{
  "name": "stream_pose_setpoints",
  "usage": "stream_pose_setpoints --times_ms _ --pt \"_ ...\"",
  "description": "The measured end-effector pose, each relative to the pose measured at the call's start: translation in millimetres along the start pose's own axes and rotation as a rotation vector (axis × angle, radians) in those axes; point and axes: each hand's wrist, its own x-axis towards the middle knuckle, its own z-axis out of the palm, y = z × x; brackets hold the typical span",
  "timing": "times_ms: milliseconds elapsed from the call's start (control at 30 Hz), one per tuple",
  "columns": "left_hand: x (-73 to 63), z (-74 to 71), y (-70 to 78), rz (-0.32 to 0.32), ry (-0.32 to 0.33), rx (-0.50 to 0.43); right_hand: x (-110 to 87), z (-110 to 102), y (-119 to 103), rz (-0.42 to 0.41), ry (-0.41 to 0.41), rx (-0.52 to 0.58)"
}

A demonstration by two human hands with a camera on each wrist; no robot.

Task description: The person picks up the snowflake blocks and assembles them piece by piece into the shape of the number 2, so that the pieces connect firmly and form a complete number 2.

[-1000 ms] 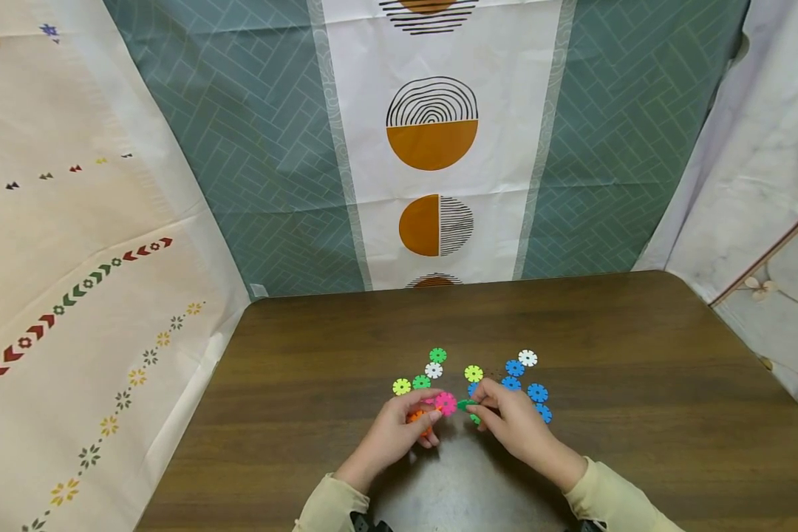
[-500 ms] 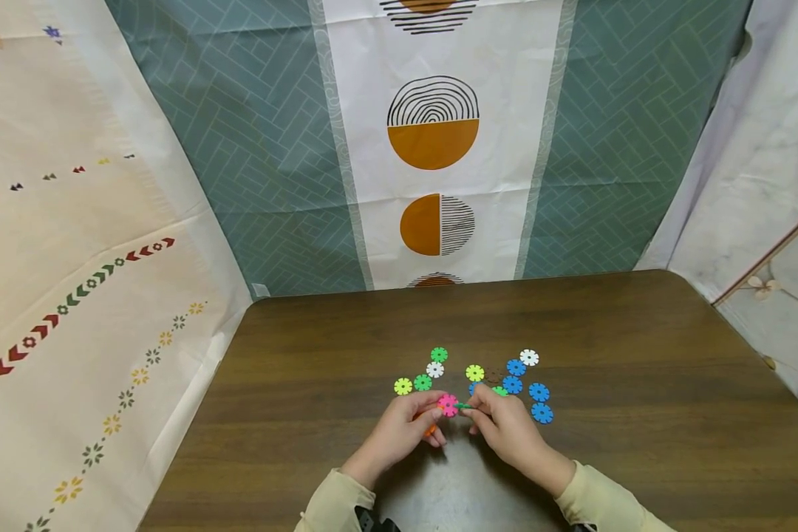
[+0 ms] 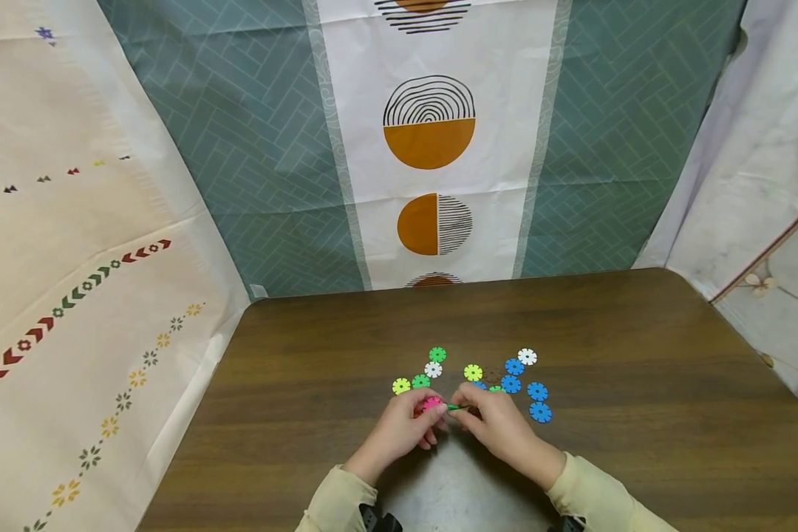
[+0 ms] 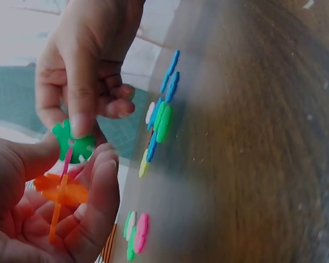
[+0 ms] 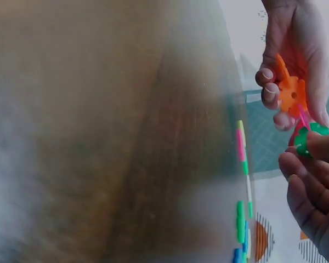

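My left hand (image 3: 399, 427) holds a small joined cluster of notched plastic discs. In the left wrist view, orange discs (image 4: 71, 192) sit in its palm, crossed at an angle, and a pink disc (image 4: 66, 162) stands out from them. With thumb and fingers my right hand (image 3: 502, 425) pinches a green disc (image 4: 83, 144). The green disc meets the edge of the pink one, notches together, in both wrist views. From above, the pink disc (image 3: 431, 404) shows between the left fingers, while the orange discs are hidden behind the hand.
Several loose discs lie flat on the brown wooden table (image 3: 306, 369) beyond my hands. Green, white and yellow ones, including a white disc (image 3: 433, 370), are at left. Blue ones, such as a blue disc (image 3: 540, 412), lie at right near a yellow disc (image 3: 473, 373).
My right hand has moved left with the green disc, which now meets the pink disc's edge. The pink disc has shifted left in my left hand, and the orange has gone from the head view.
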Motion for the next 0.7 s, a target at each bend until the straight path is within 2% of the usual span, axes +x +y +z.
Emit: stream_pose_setpoints --times_ms 67,167,300,433,500,700 --pt "-0.2 -3.2 -1.1 -0.003 0.037 0.004 3.3 0 1 0.026 -0.009 -0.062" --pt "-1.2 -9.0 -2.1 -0.009 0.103 -0.009 7.5 2 2 0.034 -0.044 -0.217" --pt "-2.6 -13.8 -2.9 -0.016 0.152 -0.044 11.0 8 5 -0.072 -0.162 -0.420" --pt "-3.5 -14.0 -4.5 -0.022 0.154 -0.065 12.8 13 4 -0.142 -0.261 -0.515" --pt "-3.5 -13.5 -5.6 -0.024 0.152 -0.058 13.4 12 3 -0.142 -0.262 -0.538" --pt "-4.0 -12.8 -9.1 -0.021 0.155 -0.030 16.2 5 4 -0.106 -0.153 -0.534"
